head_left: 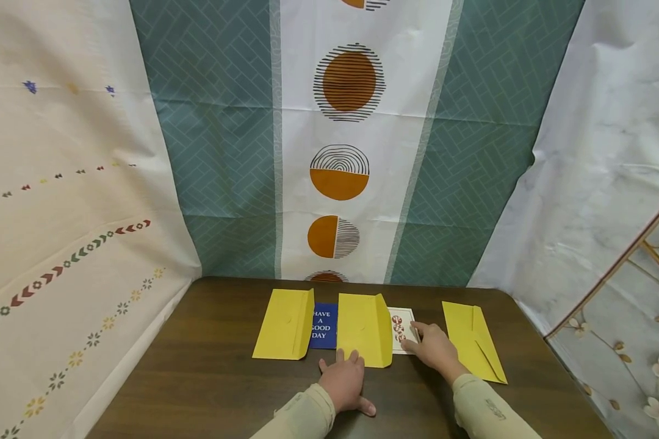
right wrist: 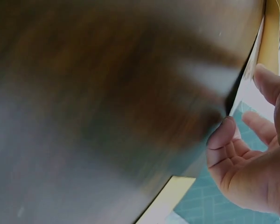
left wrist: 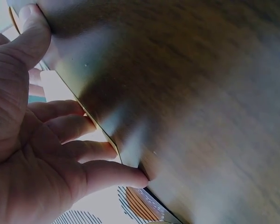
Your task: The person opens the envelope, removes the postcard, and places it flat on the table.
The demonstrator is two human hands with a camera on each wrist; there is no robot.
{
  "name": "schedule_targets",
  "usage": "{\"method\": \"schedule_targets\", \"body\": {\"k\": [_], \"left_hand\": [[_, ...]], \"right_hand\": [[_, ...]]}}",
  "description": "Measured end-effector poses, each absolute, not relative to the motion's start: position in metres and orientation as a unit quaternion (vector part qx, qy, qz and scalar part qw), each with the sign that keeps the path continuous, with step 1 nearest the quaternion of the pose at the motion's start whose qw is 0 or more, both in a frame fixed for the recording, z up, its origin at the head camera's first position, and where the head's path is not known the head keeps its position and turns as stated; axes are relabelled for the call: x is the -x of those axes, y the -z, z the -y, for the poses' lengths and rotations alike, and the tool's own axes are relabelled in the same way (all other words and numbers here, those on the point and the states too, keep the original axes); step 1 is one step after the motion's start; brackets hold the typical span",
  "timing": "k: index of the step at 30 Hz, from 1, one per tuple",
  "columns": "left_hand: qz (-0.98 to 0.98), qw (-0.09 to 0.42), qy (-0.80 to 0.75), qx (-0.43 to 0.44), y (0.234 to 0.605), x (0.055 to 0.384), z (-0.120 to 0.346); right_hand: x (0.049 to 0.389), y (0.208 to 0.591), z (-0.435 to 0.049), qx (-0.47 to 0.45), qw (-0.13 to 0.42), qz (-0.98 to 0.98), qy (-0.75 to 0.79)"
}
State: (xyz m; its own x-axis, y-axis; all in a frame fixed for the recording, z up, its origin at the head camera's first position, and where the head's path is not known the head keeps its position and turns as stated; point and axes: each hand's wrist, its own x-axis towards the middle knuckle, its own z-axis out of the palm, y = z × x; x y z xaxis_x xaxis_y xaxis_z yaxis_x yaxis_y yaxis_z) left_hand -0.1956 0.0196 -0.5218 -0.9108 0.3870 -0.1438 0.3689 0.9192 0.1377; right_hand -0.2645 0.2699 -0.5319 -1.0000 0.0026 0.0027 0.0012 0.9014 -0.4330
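Note:
My right hand [head_left: 435, 350] holds the right side of a white card [head_left: 399, 323] with a reddish-brown design. In the right wrist view its thumb and a fingertip are at the edge of the card [right wrist: 246, 74]. The card's left side meets the unfolded flap of the middle yellow envelope [head_left: 359, 329]. My left hand [head_left: 343, 383] has its fingers spread, with the fingertips at that envelope's lower left edge and the thumb out over the table. A blue card [head_left: 324, 326] reading "HAVE A GOOD DAY" lies between the middle envelope and the left yellow envelope [head_left: 280, 326].
Another yellow envelope [head_left: 474, 341] with its flap folded over lies to the right, beyond my right hand. Everything lies on a dark wooden table [head_left: 219, 378]. Patterned cloth [head_left: 219, 152] hangs behind the table, with more cloth at both sides.

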Motion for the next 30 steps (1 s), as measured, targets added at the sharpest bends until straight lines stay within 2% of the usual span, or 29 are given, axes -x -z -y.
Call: {"method": "schedule_targets", "body": {"k": [6,10,15,19,23,30], "left_hand": [[-0.973,0.061,-0.009,-0.223,0.528,0.194,-0.017],[-0.966,0.027,0.026,-0.255,0.532,0.195,-0.015],[-0.949,-0.058,0.036,-0.309,0.530,0.197,-0.017],[-0.930,-0.107,0.016,-0.350,0.518,0.198,-0.022],[-0.917,-0.128,0.022,-0.377,0.505,0.197,-0.033],[-0.907,-0.125,0.058,-0.397,0.495,0.195,-0.058]], "right_hand": [[0.252,0.529,-0.289,-0.003,0.033,0.971,-0.236],[0.240,0.525,-0.306,-0.018,0.053,0.968,-0.245],[0.225,0.518,-0.325,-0.036,0.067,0.967,-0.245],[0.214,0.514,-0.341,-0.037,0.068,0.968,-0.238],[0.206,0.505,-0.357,-0.038,0.075,0.972,-0.222],[0.200,0.492,-0.381,-0.037,0.081,0.975,-0.202]]}}
